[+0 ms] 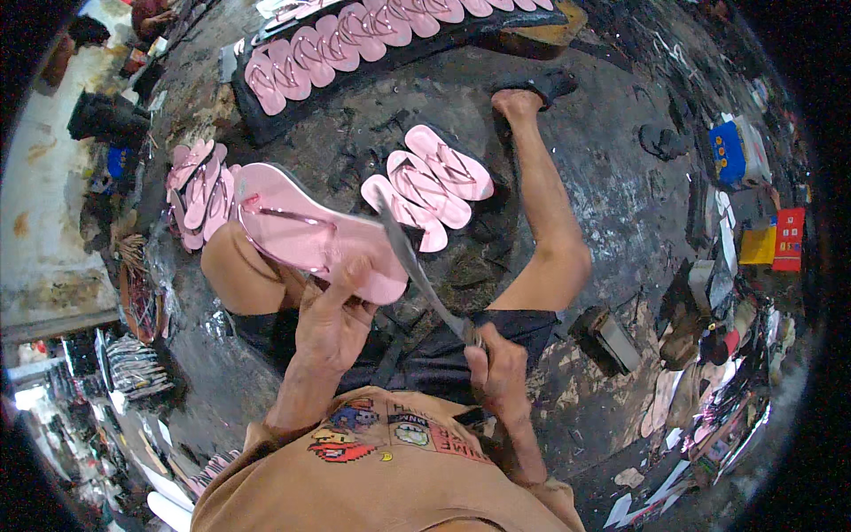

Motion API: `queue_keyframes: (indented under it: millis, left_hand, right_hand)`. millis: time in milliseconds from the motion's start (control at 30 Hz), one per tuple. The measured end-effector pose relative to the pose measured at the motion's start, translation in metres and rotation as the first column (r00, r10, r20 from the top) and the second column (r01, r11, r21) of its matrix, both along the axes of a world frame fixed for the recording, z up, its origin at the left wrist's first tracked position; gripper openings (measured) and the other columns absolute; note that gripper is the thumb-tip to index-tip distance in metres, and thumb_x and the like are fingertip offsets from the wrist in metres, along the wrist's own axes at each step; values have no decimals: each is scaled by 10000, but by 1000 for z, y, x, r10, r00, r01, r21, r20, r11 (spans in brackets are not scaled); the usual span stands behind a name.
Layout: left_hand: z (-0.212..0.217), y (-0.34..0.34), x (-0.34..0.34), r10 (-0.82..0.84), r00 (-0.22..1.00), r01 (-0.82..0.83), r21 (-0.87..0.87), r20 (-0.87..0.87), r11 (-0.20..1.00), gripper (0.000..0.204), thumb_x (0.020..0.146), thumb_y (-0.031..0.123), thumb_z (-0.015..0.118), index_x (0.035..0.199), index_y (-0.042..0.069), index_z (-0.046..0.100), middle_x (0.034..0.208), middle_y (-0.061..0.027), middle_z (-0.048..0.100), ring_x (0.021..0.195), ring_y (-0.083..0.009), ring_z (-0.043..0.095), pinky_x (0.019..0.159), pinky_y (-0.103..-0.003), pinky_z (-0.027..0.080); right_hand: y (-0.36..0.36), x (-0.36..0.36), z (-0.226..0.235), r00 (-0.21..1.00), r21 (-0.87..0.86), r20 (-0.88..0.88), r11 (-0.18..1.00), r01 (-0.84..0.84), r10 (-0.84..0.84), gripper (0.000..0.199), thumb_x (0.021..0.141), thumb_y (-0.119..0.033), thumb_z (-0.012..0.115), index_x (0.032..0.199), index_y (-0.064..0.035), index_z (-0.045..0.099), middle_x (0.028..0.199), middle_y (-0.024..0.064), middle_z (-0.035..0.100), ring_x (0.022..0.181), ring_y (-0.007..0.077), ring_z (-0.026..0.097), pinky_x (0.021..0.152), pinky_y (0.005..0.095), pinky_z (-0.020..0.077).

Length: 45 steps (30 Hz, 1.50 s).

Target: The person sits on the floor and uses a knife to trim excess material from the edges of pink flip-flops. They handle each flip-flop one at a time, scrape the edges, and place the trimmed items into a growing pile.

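Observation:
My left hand (335, 315) grips a pink flip-flop (363, 244) by its heel end, thumb on top and fingers underneath. The sole is tilted over my bent left knee, and a thin, shiny dark-pink strap crosses its front half. In my right hand (499, 368), fingers are wrapped round the handle of a knife with a long, slightly curved grey blade (415, 266). That blade points up and away, beside the heel edge of the sole; I cannot tell whether it touches. Just beyond it, several pink flip-flops (448, 173) lie overlapping on the floor.
A long overlapping row of pink flip-flops (341, 43) stretches across the far side. More flip-flops (202, 193) are piled beyond my left knee. A metal block (613, 341) sits on the dark floor at right, near scraps and a red packet (788, 239).

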<state>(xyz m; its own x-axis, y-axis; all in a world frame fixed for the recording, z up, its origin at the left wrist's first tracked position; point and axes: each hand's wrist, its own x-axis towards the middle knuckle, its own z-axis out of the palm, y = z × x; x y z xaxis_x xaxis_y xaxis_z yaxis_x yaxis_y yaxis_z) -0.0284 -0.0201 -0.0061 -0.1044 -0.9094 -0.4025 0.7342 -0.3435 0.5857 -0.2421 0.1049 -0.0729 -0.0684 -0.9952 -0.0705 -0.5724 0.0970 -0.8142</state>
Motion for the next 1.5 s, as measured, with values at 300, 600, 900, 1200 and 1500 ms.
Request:
queue_keyframes:
  millis: [300, 600, 900, 1200, 1500]
  left_hand:
    - [-14, 22, 26, -187, 914, 172, 74, 361, 982, 483, 862, -24, 716, 1307, 48, 544, 1183, -68, 661, 1119, -203, 647, 988, -388, 537]
    - [75, -18, 71, 84, -25, 549, -56, 996, 834, 438, 777, 193, 852, 1139, 45, 655, 1029, -106, 690, 953, -208, 670, 799, -400, 581]
    - [68, 8, 40, -430, 594, 395, 219, 680, 892, 323, 989, 281, 658, 1179, 23, 616, 1030, -5, 651, 925, -96, 614, 795, -278, 531]
    - [55, 33, 38, -508, 630, 463, 240, 588, 853, 476, 981, 329, 667, 1338, 51, 518, 1180, -39, 645, 1023, -128, 624, 862, -343, 574]
    - [57, 29, 42, -581, 575, 452, 368, 576, 812, 457, 986, 295, 659, 1362, 93, 496, 1161, -22, 633, 1032, -124, 623, 840, -363, 595]
  right_hand:
    - [-73, 14, 22, 957, 116, 153, 957, -265, 246, 370, 1019, -436, 507, 961, -78, 583, 667, 165, 603, 643, 393, 636, 564, 503, 467]
    - [-79, -29, -19, 492, 365, 622, 781, 507, -610, 440, 1076, -512, 350, 1057, -112, 530, 705, -30, 450, 563, 72, 430, 482, 226, 343]
    - [-5, 18, 31, 925, 54, 377, 996, -77, 51, 382, 995, -421, 529, 1000, -49, 618, 684, 154, 580, 544, 317, 600, 514, 393, 451]
    - [40, -1, 33, 975, 126, 112, 970, -207, 194, 407, 1013, -444, 521, 958, -44, 573, 712, 174, 608, 623, 381, 647, 542, 437, 478]
    - [38, -9, 31, 950, 231, 250, 941, -248, 189, 352, 973, -407, 603, 1004, -57, 579, 720, 200, 608, 602, 388, 630, 532, 449, 466]
